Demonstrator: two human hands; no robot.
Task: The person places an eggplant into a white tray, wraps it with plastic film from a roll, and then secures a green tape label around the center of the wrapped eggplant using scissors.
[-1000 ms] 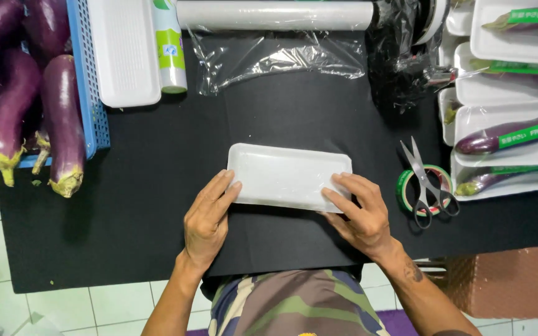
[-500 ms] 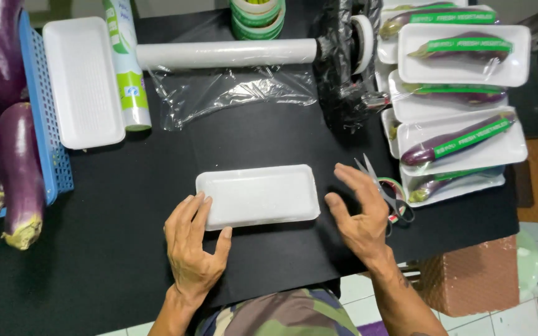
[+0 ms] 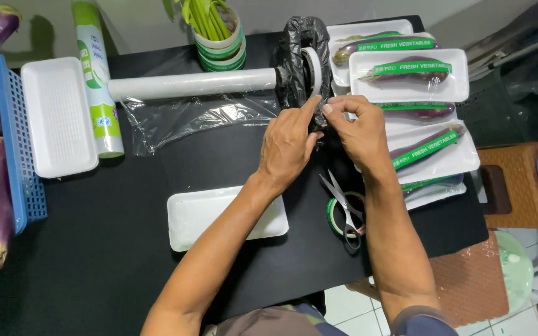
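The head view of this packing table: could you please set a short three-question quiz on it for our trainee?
1. True or false: both hands are at the tape roll beside the black bag.
2. What lies on the green tape ring near the table's front edge?
A. a knife
B. scissors
C. a pen
3. Fill in: the white foam tray under the left forearm is ____.

Key
1. True: the left hand and right hand meet there with fingertips together.
2. B, the scissors.
3. Empty.
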